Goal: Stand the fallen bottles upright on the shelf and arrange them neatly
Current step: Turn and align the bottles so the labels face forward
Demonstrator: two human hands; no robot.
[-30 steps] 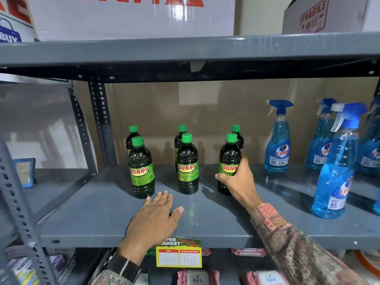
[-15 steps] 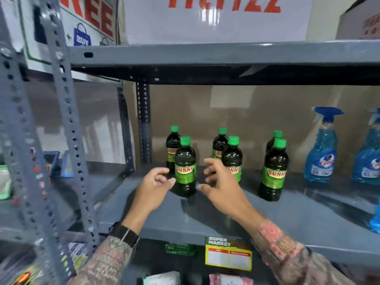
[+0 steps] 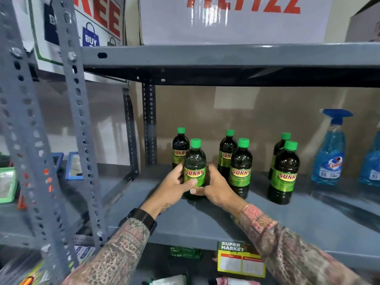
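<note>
1. Half a second earlier both hands hovered apart; now the left hand (image 3: pixel 174 185) and right hand (image 3: pixel 216 187) clasp the front-left bottle (image 3: pixel 194 168), upright on the grey shelf (image 3: pixel 205 219).
2. Six dark green-capped bottles stand in three pairs.
3. Two blue spray bottles (image 3: pixel 329 153) stand at right.

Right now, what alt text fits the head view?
Both hands, left hand and right hand, clasp the front-left Sunny bottle upright on a grey metal shelf. Five more green-capped bottles stand upright beside and behind it, blue spray bottles to their right.
</note>
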